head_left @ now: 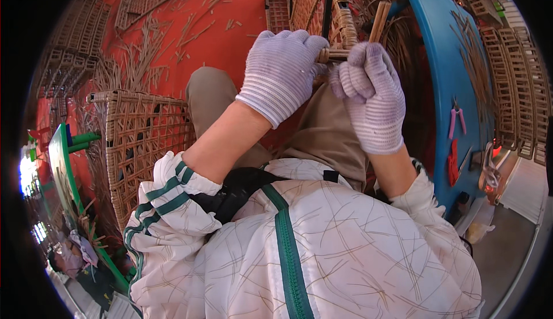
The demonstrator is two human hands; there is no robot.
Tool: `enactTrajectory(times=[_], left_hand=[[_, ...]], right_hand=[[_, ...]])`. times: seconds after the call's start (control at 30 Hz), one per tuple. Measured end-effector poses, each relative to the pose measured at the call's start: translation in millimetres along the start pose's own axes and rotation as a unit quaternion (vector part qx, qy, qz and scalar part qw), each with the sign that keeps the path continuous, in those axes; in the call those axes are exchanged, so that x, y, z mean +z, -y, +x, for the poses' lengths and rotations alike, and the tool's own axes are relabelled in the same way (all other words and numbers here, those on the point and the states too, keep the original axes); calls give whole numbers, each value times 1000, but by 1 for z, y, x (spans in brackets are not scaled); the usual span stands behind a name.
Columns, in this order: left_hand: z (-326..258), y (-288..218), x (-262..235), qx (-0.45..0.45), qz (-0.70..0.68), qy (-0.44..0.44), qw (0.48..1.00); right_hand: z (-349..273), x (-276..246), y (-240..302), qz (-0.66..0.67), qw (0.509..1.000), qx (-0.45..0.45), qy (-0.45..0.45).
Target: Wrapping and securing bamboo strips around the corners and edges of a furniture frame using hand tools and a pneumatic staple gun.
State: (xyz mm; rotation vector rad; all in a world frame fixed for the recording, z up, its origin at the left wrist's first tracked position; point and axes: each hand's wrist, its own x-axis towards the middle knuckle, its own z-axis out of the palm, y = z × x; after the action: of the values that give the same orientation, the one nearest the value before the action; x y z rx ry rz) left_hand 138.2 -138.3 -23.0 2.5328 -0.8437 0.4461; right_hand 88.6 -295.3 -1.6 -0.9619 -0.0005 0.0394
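Note:
A wicker frame (344, 22) with a wrapped edge and woven panel stands in front of me, its near end above my knees. My left hand (279, 74), in a pale lavender knit glove with white stripes, is closed round the wrapped bar at that near end. Close by on the right, my right hand (371, 97) wears a matching glove, its fingers curled together against the bar. Flat tan rattan strips (379, 22) rise from behind its knuckles and seem gripped in it. The fingers hide where strips and bar meet.
A woven panel (147, 129) stands by my left leg. Cut strips (135, 59) litter the red floor (224, 8). At right, a blue table (438, 42) bears pink-handled pliers (457, 122) and more strips. Wicker frames (510, 82) are stacked beyond. A person (86, 267) is at lower left.

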Motion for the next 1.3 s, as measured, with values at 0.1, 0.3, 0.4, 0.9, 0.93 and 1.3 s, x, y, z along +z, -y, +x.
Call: enactTrajectory(times=[0.1, 0.3, 0.4, 0.9, 0.93, 1.3], left_hand=[[1, -4, 2, -5, 10, 12, 1000], [-3, -4, -3, 17, 50, 22, 998], [-1, 0, -1, 10, 52, 53, 997], [-4, -2, 1, 3, 55, -56, 997], [-6, 0, 4, 1, 54, -54, 997], [-8, 1, 6, 5, 11, -100, 995]], right_hand=[[-10, 6, 1, -4, 1000, 6, -25], [-38, 36, 10, -67, 992, 35, -106], [-29, 33, 14, -99, 994, 21, -38], [124, -6, 17, -661, 672, -334, 21], [124, -3, 16, -745, 490, -452, 12], [72, 1, 48, -653, 573, -495, -18]])
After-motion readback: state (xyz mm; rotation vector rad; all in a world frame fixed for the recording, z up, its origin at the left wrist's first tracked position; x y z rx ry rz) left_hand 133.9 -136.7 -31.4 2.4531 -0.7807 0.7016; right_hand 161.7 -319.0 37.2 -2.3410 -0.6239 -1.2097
